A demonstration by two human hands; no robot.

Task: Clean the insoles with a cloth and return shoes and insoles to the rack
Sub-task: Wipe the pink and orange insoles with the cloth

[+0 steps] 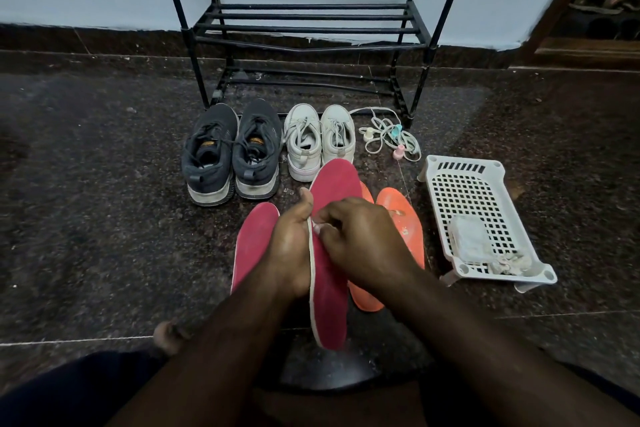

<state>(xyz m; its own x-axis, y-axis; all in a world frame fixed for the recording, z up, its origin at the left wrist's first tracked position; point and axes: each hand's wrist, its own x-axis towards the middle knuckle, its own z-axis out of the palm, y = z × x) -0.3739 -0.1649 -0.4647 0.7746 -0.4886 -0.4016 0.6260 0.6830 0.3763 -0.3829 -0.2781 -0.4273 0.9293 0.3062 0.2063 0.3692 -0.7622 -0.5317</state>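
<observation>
Red, with a pale edge, the held insole (329,274) stands tilted on its side above the floor (104,218), toe toward the shoes. The left hand (294,246) grips its near half, thumb up along the edge, fingers curled behind. The right hand (360,239) lies over the red face, fingertips bunched and pinching at the edge just beside the left thumb; whether they hold a cloth I cannot tell. A second red insole (254,243) lies flat to the left, two orange insoles (403,222) to the right. Black shoes (232,152) and white shoes (318,142) stand before the rack (308,28). A white basket (485,218) holds a rag (505,263).
</observation>
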